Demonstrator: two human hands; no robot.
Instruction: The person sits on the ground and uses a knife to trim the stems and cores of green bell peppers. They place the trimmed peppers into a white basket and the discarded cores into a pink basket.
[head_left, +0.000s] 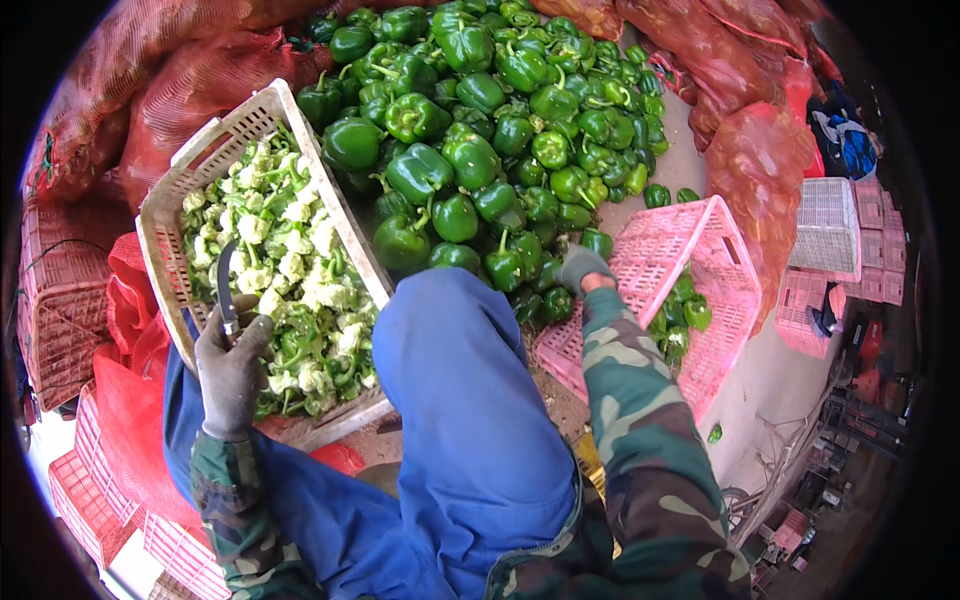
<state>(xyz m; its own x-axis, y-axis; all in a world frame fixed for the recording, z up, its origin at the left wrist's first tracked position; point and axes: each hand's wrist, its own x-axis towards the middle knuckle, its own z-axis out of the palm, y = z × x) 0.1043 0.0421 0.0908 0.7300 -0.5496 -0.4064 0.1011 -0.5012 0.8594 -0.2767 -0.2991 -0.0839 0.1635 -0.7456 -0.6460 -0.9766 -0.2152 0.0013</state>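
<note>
Gloved in grey, my left hand (234, 367) grips a knife with a curved blade (225, 281), held upright over the near left side of a white plastic crate (337, 187). Cut pepper cores with stems and pale seeds (300, 262) fill that crate. My right hand (583, 268), in a grey glove, reaches to the near right edge of a large heap of green bell peppers (472, 165); its fingers are partly hidden, so whether it holds a pepper is unclear. Beside my right forearm a pink plastic crate (720, 277) lies tipped, with green peppers (679, 307) inside.
Filled red mesh sacks (757, 157) surround the heap on the left, the far side and the right. Pink crates (67, 300) stand at the far left, and others (802, 307) at the right. A red mesh sack (142, 420) hangs by my left forearm. My blue-trousered knee rises between the crates.
</note>
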